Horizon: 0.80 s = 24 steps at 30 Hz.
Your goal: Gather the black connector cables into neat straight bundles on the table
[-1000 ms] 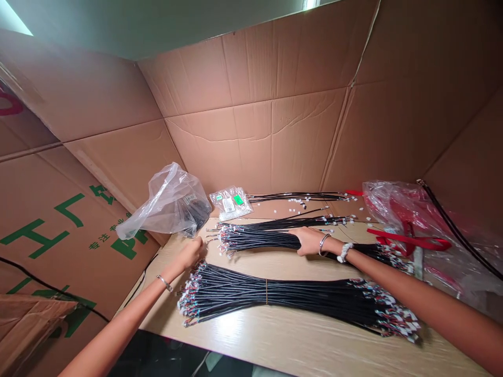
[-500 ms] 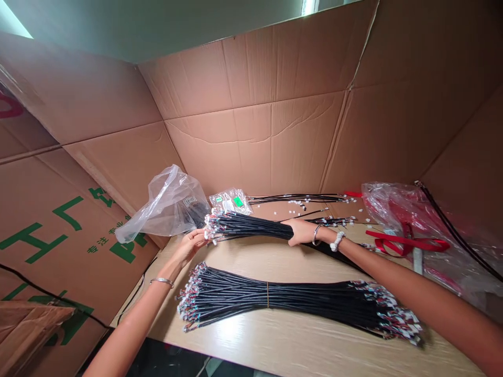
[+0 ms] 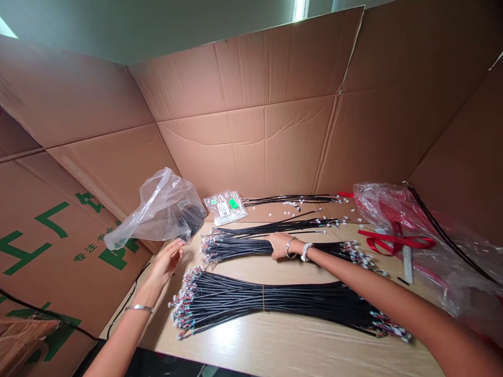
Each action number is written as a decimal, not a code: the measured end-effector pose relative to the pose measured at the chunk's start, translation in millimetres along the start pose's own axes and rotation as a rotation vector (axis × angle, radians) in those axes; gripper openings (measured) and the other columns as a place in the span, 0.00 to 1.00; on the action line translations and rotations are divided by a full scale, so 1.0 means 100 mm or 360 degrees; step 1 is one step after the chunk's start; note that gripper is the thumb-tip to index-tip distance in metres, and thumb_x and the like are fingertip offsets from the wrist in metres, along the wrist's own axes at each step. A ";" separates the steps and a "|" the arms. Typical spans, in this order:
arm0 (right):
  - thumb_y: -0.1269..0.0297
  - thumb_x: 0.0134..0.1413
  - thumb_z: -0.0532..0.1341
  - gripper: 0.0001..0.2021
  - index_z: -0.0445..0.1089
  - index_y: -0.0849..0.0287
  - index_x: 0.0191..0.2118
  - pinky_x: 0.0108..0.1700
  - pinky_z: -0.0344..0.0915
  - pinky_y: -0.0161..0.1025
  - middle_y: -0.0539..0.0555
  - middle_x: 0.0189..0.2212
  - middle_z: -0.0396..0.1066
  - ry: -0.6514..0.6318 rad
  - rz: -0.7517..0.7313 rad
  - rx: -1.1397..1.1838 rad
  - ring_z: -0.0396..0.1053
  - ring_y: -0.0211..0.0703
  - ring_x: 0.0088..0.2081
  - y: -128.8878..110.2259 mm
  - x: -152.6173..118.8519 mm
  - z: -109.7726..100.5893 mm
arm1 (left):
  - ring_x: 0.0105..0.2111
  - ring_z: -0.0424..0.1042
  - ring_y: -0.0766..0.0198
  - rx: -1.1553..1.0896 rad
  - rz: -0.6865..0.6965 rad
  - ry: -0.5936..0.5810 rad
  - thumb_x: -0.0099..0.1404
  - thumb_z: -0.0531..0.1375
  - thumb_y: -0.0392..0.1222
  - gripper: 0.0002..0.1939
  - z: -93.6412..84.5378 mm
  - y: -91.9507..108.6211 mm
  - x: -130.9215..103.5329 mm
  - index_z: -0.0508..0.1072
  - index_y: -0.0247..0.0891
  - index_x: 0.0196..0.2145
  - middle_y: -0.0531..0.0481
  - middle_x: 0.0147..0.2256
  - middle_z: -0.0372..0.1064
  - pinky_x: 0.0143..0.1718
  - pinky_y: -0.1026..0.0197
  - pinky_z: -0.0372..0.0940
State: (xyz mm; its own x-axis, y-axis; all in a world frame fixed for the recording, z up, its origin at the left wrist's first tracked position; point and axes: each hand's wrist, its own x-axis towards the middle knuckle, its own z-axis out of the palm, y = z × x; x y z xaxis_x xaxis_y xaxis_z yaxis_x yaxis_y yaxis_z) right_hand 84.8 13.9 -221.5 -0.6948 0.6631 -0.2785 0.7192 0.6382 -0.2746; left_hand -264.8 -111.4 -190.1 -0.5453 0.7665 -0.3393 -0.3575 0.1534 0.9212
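Observation:
My right hand (image 3: 280, 246) is wrapped round the middle of a bundle of black cables (image 3: 236, 248), which lies on the wooden table with white connectors at both ends. My left hand (image 3: 168, 259) is off to the left of that bundle, touching no cable, its fingers slightly curled and apart. Nearer me lies a larger bundle of black cables (image 3: 298, 303), tied at its middle with a thin band. Behind the gripped bundle is a thinner group of black cables (image 3: 267, 228).
A clear plastic bag (image 3: 157, 204) stands at the left, beside a small bag with green labels (image 3: 226, 207). Loose white connectors (image 3: 293, 204) and more cables lie at the back. Red ribbon (image 3: 393, 242) and crumpled plastic (image 3: 444, 262) are at the right. Cardboard walls (image 3: 243, 131) surround the table.
The bundle in my right hand has come down onto the table, nearer the larger bundle. My left hand has let go of its connector end and moved left. The view has shifted slightly.

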 end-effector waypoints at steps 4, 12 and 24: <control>0.67 0.38 0.63 0.23 0.73 0.59 0.46 0.32 0.60 0.37 0.59 0.38 0.78 0.0032 -0.0075 -0.0100 0.75 0.52 0.38 -0.05 -0.01 0.20 | 0.22 0.72 0.72 -0.0018 -0.0088 -0.0090 0.58 0.61 0.23 0.14 0.07 0.11 -0.21 0.75 0.33 0.41 0.48 0.36 0.78 0.19 0.72 0.65; 0.72 0.42 0.62 0.25 0.69 0.61 0.51 0.41 0.65 0.42 0.61 0.41 0.76 0.0153 0.0054 -0.0259 0.70 0.55 0.47 -0.17 -0.09 0.27 | 0.25 0.72 0.69 0.0176 0.0056 -0.0614 0.45 0.73 0.33 0.22 0.66 -0.15 -0.50 0.75 0.32 0.40 0.40 0.44 0.77 0.15 0.72 0.55; 0.58 0.31 0.73 0.38 0.66 0.62 0.54 0.54 0.60 0.54 0.65 0.56 0.63 -0.0050 -0.0001 -0.0028 0.60 0.62 0.55 -0.13 -0.16 -0.01 | 0.40 0.74 0.60 0.0073 -0.0110 -0.0913 0.56 0.65 0.45 0.29 0.97 -0.40 -0.69 0.68 0.40 0.55 0.40 0.57 0.68 0.30 0.65 0.63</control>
State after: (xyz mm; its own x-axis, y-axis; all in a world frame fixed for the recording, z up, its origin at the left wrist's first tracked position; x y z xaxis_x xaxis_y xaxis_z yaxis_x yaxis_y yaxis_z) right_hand 86.2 -4.8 -212.2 -0.6947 0.6504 -0.3072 0.7187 0.6456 -0.2583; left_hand -139.7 -109.9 -185.7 -0.0190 0.9672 -0.2532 -0.3375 0.2322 0.9123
